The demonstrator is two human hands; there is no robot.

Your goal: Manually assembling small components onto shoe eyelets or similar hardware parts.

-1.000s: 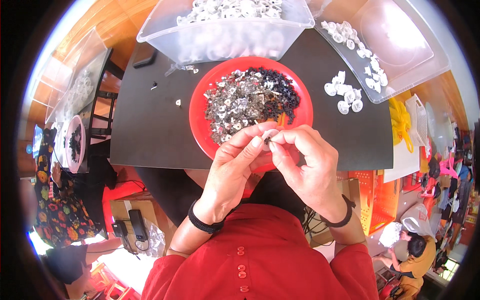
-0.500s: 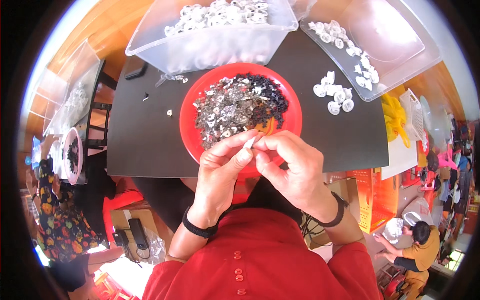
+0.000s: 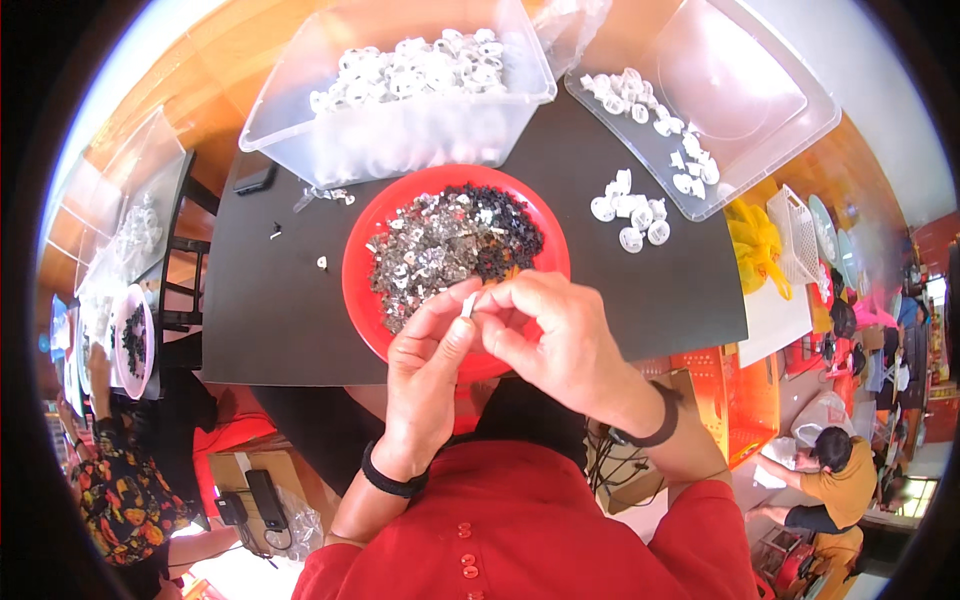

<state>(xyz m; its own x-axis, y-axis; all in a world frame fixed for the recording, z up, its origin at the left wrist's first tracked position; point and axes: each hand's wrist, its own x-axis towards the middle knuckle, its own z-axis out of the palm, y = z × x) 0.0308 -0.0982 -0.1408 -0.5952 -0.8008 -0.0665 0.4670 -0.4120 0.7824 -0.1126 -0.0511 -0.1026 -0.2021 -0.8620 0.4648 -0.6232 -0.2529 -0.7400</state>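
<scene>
A small white plastic piece (image 3: 468, 305) is pinched between the thumb and fingers of my left hand (image 3: 425, 352). My right hand (image 3: 560, 328) meets it there, thumb and fingertips bent in around the piece's upper end. Whether the right fingers hold a second tiny part I cannot make out. Both hands are over the near rim of a red basin (image 3: 356, 280). Inside it lies a heap of small grey, clear and white parts (image 3: 425, 240), with small black parts (image 3: 520, 222) along the right side.
Behind the basin stands a clear tub (image 3: 400, 140) of white round plastic pieces. A clear tray (image 3: 745, 100) holds more, beside a loose cluster of white pieces (image 3: 630, 210) on the dark table (image 3: 290, 320). An orange crate (image 3: 745, 410) is at right. Other people sit on both sides.
My view has shifted, so the table and basin appear lower and farther left. My hands stay together around the white piece. At left, another person's arm now reaches up beside a pink basin.
</scene>
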